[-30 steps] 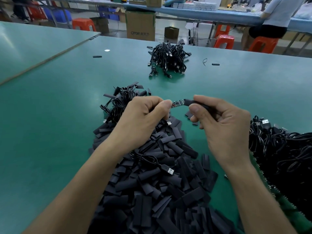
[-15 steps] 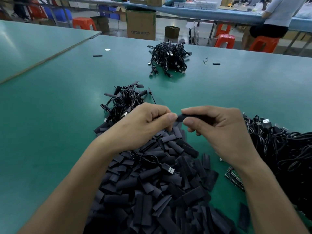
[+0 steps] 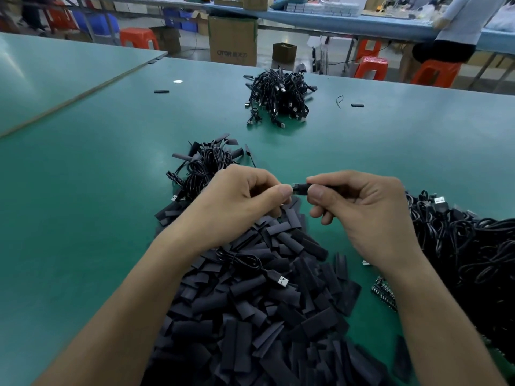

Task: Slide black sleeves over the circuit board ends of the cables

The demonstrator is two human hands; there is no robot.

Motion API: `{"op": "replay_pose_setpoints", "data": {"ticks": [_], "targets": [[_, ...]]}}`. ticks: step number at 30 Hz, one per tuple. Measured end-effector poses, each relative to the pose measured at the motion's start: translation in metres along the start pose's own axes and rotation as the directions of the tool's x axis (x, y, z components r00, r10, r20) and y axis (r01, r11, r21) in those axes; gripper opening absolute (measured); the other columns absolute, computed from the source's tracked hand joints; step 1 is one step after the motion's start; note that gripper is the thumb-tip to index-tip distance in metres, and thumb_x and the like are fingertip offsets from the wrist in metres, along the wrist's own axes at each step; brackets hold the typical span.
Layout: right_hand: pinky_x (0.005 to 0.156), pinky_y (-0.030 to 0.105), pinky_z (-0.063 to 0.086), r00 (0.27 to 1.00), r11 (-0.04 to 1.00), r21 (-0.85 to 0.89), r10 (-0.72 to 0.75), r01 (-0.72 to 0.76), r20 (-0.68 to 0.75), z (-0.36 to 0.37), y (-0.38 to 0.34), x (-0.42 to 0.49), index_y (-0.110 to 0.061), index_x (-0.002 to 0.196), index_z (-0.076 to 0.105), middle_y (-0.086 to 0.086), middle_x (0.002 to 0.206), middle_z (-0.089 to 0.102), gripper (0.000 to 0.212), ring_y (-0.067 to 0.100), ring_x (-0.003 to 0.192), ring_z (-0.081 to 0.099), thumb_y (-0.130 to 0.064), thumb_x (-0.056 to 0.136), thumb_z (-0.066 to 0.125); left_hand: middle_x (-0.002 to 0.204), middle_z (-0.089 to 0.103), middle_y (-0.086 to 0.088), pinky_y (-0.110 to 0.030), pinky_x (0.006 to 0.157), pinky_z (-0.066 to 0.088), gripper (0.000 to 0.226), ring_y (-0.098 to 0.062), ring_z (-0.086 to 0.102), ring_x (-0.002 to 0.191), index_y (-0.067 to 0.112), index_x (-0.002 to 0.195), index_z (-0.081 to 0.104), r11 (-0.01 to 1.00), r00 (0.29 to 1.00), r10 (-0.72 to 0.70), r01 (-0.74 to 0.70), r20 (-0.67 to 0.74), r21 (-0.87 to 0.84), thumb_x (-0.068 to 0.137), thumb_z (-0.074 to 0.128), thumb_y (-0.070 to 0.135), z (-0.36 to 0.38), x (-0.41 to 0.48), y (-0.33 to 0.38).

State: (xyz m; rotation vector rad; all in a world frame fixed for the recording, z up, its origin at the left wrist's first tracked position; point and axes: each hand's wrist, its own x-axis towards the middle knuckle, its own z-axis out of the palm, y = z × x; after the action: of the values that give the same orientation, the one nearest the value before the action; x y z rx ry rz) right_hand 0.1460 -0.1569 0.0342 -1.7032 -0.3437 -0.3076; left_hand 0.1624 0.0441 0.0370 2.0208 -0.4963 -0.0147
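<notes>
**Matt black on a soft-sheen green top**

Your table (image 3: 83,218) is covered in a smooth green mat with a faint sheen under the lights. The pile of sleeves (image 3: 250,324) looks like dull, matt black plastic, pressed flat and softly creased. The held sleeve (image 3: 302,188) has the same matt skin; the small glint at its left end may be bare board or only glare. The cables (image 3: 473,260) wear smooth black plastic jackets, slightly shinier. The USB plug (image 3: 282,281) is bright bare metal. The box (image 3: 232,37) is plain brown cardboard, and the stool (image 3: 372,66) is glossy orange plastic.
</notes>
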Motion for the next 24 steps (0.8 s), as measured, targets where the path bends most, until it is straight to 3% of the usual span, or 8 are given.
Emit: {"op": "replay_pose_setpoints", "data": {"ticks": [2, 11, 18, 21, 24], "targets": [[0.053, 0.018, 0.050, 1.000, 1.000, 0.017, 0.000, 0.000, -0.018, 0.0001, -0.0001, 0.0001, -0.019, 0.085, 0.075, 0.003, 0.068, 0.073, 0.018, 0.014, 0.056, 0.067, -0.002, 0.084, 0.074, 0.070, 0.073, 0.010, -0.028, 0.054, 0.042, 0.021, -0.008, 0.054, 0.057, 0.027, 0.085, 0.075, 1.000, 1.000, -0.003, 0.003, -0.006, 0.002, 0.098, 0.061, 0.035, -0.0012, -0.0003, 0.0001], [0.058, 0.017, 0.052, 0.999, 0.999, -0.022, -0.029, 0.030, 0.023, -0.0012, -0.0015, -0.0024, -0.018, 0.092, 0.076, -0.002, 0.071, 0.074, 0.017, 0.011, 0.060, 0.068, -0.003, 0.084, 0.075, 0.070, 0.073, 0.011, -0.018, 0.054, 0.042, 0.018, -0.006, 0.057, 0.058, 0.021, 0.088, 0.076, 1.000, 1.000, 0.028, -0.028, 0.011, 0.008, 0.098, 0.063, 0.029, -0.0038, -0.0017, 0.0010], [0.053, 0.018, 0.051, 1.000, 1.000, 0.018, -0.012, 0.012, -0.005, 0.0007, 0.0012, -0.0008, -0.018, 0.087, 0.074, 0.001, 0.069, 0.073, 0.012, 0.012, 0.056, 0.067, -0.007, 0.087, 0.072, 0.060, 0.066, 0.008, -0.018, 0.047, 0.034, 0.022, -0.005, 0.043, 0.047, 0.024, 0.079, 0.075, 0.999, 0.999, 0.027, -0.027, -0.023, -0.021, 0.097, 0.063, 0.030, -0.0017, -0.0011, 0.0033], [0.058, 0.015, 0.051, 1.000, 1.000, -0.006, -0.018, 0.018, 0.011, -0.0007, 0.0009, -0.0021, -0.022, 0.092, 0.075, -0.004, 0.074, 0.075, 0.011, 0.008, 0.061, 0.068, -0.017, 0.082, 0.077, 0.058, 0.061, 0.006, -0.026, 0.050, 0.034, 0.024, -0.011, 0.045, 0.051, 0.022, 0.078, 0.075, 0.999, 0.999, 0.016, -0.017, -0.037, -0.028, 0.097, 0.064, 0.031, -0.0014, -0.0008, 0.0039], [0.071, 0.013, 0.052, 0.998, 0.996, -0.068, -0.052, 0.053, 0.030, -0.0014, -0.0007, -0.0025, -0.031, 0.095, 0.075, -0.015, 0.083, 0.076, 0.025, 0.003, 0.074, 0.071, -0.032, 0.071, 0.080, 0.053, 0.048, 0.008, -0.026, 0.049, 0.029, 0.025, -0.010, 0.038, 0.050, 0.020, 0.078, 0.075, 0.999, 0.999, 0.017, -0.019, -0.033, -0.036, 0.098, 0.063, 0.029, -0.0002, -0.0005, 0.0044]]}}
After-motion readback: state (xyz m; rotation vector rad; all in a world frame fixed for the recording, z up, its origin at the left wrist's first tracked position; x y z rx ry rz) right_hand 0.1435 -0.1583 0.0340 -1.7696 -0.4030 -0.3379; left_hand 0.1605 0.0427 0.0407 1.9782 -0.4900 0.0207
